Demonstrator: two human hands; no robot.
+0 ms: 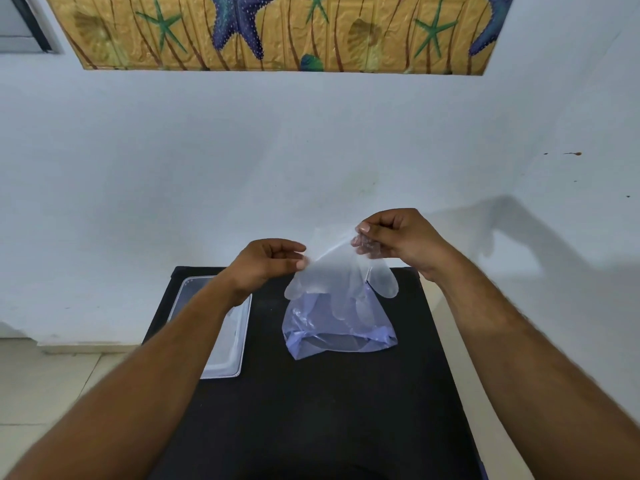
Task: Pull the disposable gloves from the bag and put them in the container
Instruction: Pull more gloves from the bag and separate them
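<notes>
above the black worktop [311, 410], both forearms reach forward; left hand [266, 261] and right hand [398, 240] each pinch the cuff of a clear thin plastic glove [341, 282], fingers hanging over the translucent bluish plastic bag [337, 334].

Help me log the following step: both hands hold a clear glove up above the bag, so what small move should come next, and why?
Probably carry the glove leftward and lower it into the container. The left hand and right hand both pinch its cuff end, it hangs clear of the bag, and the container lies open on the black table, under the left forearm.
</notes>
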